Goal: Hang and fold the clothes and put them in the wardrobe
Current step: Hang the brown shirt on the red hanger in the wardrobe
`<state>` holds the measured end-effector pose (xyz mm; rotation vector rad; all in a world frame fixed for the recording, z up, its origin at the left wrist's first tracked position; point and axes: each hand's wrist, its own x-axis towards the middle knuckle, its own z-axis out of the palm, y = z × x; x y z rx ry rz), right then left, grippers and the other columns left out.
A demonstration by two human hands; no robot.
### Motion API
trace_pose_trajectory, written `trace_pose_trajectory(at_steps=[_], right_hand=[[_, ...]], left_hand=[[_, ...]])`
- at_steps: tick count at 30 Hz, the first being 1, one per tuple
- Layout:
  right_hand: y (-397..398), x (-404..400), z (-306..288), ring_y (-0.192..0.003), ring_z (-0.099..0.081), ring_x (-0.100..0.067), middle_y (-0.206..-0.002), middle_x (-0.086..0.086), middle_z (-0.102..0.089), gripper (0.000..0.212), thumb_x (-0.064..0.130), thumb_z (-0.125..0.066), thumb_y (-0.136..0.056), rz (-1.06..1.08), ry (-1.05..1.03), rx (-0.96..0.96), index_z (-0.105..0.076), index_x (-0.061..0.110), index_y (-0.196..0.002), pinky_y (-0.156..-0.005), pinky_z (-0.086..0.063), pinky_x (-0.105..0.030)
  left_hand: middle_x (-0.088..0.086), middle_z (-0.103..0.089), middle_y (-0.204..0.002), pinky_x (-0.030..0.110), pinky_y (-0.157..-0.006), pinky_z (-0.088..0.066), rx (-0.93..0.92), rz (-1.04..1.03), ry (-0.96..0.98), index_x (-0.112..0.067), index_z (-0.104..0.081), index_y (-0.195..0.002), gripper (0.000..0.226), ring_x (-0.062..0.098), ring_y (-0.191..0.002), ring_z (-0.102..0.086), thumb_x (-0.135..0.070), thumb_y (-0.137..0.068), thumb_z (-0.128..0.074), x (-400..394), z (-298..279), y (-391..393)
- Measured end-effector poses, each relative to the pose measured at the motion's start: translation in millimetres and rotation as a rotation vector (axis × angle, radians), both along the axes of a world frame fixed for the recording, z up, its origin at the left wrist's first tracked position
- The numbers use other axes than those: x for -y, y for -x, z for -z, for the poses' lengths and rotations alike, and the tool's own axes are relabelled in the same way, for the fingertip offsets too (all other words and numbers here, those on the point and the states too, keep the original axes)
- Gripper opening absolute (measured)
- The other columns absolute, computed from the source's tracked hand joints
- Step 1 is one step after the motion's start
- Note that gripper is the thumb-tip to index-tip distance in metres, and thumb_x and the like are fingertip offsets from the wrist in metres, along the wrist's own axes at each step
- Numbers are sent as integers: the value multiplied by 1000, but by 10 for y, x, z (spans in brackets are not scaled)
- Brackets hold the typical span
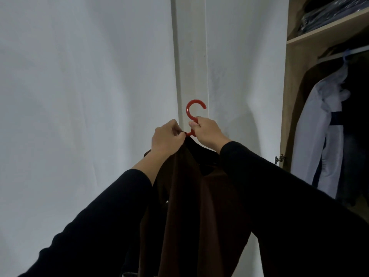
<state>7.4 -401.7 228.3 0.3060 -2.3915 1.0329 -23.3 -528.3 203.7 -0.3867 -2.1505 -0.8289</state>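
Now I see the right hand (207,134) gripping the stem of the red hanger (194,110), hook up, in front of the white wall (79,96). My left hand (166,137) pinches the brown garment (191,206) at its neck, just beside the hanger. At the right, the open wardrobe (290,96) holds a hung pale shirt (317,126).

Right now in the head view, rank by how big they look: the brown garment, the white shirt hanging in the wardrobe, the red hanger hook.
1. brown garment, largest, though nearness to the camera inflates it.
2. white shirt, hanging farther back.
3. red hanger hook, clearly smallest; its lower part is covered by the right hand.
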Motion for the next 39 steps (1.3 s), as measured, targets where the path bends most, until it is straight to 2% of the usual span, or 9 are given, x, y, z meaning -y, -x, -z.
trace_pose_trajectory(at_steps=[5, 8, 12, 19, 21, 23, 26, 30, 39], right_hand=[[-10, -114, -30, -97, -60, -20, -99, -5, -62, 29, 33, -35, -103, -45, 74, 12, -56, 12, -102, -94, -46, -34], [-42, -148, -49, -97, -56, -16, -104, -5, -60, 36, 31, -35, -103, -81, 128, 22, -55, 5, -119, -85, -41, -24], [-20, -235, -66, -94, -55, -15, -103, -6, -61, 37, 30, -35, -103, -76, 207, 24, -55, 3, -119, -83, -40, -23], [43, -109, -61, -96, -55, -14, -104, -5, -61, 36, 32, -37, -102, -85, 192, -18, -56, 5, -116, -87, -42, -25], [87, -163, -24, -92, -55, -14, -98, -4, -62, 32, 36, -41, -100, -85, 204, -32, -60, 10, -100, -85, -45, -26], [115, -276, 8, -85, -56, -16, -91, -5, -61, 32, 42, -46, -97, -65, 204, -13, -54, 14, -82, -76, -44, -27], [118, -492, 119, -93, -55, -18, -100, -5, -59, 39, 49, -51, -93, 29, 68, 120, -58, 11, -102, -79, -42, -28], [126, -691, 311, -101, -56, -19, -113, -8, -64, 39, 37, -55, -94, 73, -54, 225, -64, 8, -118, -82, -40, -25], [96, -576, 311, -92, -54, -13, -108, -6, -67, 26, 23, -54, -96, 63, -74, 65, -68, 10, -114, -81, -39, -22]], left_hand=[[-10, -59, -94, 39, -89, -47, -17, -7, 93, -24, -67, -88, 17, 14, -91, -55, -33, -87, -52, 204, 6, 130], [0, -67, -86, 39, -84, -50, -16, 30, 103, -17, -70, -88, 28, 19, -83, -60, -22, -92, -43, 236, -6, 114], [2, -67, -76, 33, -73, -48, -54, -23, 53, -13, -70, -87, 33, 21, -73, -61, -15, -94, -38, 367, -12, 129], [-6, -53, -67, 24, -58, -38, -4, 78, 386, -17, -53, -87, 28, 13, -59, -50, -34, -100, -36, 327, 2, 134], [-9, -47, -66, 21, -55, -35, -14, 23, 472, -21, -46, -87, 25, 8, -57, -46, -39, -100, -36, 352, 25, 182], [-9, -45, -65, 22, -58, -34, -43, -25, 457, -20, -44, -85, 24, 10, -56, -44, -38, -100, -36, 401, 63, 216], [-10, -44, -63, 30, -66, -41, -62, -97, 383, -19, -44, -84, 24, 13, -58, -46, -35, -100, -38, 503, 121, 264], [-3, -58, -78, 37, -82, -45, -6, -197, 260, -16, -53, -92, 22, 15, -68, -53, -31, -100, -39, 659, 112, 304], [6, -59, -98, 39, -91, -47, 46, -152, 176, -10, -57, -103, 19, 17, -79, -53, -15, -101, -39, 656, 173, 289]])
